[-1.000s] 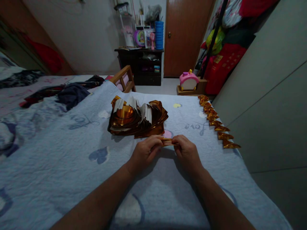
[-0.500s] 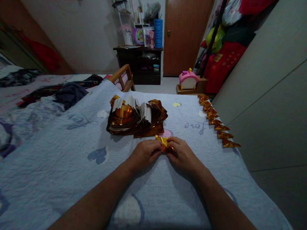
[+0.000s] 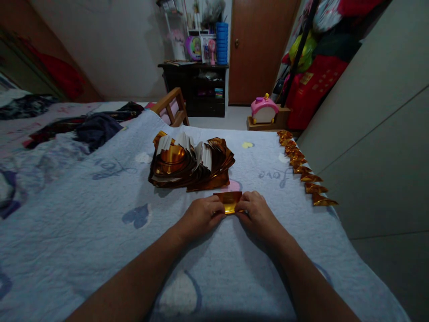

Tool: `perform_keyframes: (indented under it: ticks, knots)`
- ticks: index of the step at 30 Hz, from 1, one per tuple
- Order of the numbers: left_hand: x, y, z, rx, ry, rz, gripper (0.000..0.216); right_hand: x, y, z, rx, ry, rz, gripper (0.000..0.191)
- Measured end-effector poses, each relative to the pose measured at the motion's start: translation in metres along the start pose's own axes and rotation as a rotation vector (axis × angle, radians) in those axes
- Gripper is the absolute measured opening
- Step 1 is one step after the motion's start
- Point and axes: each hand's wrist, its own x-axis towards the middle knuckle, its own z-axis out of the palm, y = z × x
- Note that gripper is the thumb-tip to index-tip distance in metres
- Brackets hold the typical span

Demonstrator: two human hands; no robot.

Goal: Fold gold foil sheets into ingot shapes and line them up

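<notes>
Between my hands, low over the bedspread, is a piece of shiny gold foil paper (image 3: pixel 229 203), folded into a small band. My left hand (image 3: pixel 203 213) pinches its left end, and my right hand (image 3: pixel 255 210) pinches the right end. Fingers of both hands are closed on it and cover its ends. Just beyond lies a thick stack of gold foil sheets (image 3: pixel 211 182), bent and curled, with white paper edges showing. To the right, a row of folded gold foil pieces (image 3: pixel 301 170) runs along the bed's edge.
A pale blue bedspread (image 3: pixel 100 250) with hearts and lettering lies beneath everything. Rumpled clothes (image 3: pixel 98 129) lie at the left. Beyond the bed stand a dark cabinet (image 3: pixel 204 98), a wooden chair (image 3: pixel 176 105) and a pink toy (image 3: pixel 264 110). A pale panel (image 3: pixel 378 147) rises at the right.
The foil paper between my hands has gone from a crumpled, twisted look to a flatter, straighter band. My hands have shifted only slightly. The stack and the row stay put.
</notes>
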Motion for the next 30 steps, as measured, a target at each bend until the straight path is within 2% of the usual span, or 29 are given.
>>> perform_keyframes:
  ticks: [6,11,18,24,30]
  knots:
    - [0.002,0.002,-0.002,0.019,-0.029,-0.086,0.013,0.002,0.005,0.001,0.091,-0.042,0.050,0.014]
    - [0.004,0.006,-0.003,0.089,-0.034,-0.162,0.018,0.005,0.008,0.006,-0.002,-0.054,0.107,0.016]
    - [0.004,0.007,0.003,0.148,0.025,-0.185,0.014,0.006,0.006,0.010,-0.115,0.000,0.178,0.011]
    - [0.005,0.010,0.001,0.213,0.018,-0.303,0.013,0.007,0.004,0.009,-0.146,-0.012,0.188,0.010]
    - [0.005,0.012,0.001,0.240,0.033,-0.304,0.015,0.009,0.002,0.012,-0.170,0.019,0.214,0.013]
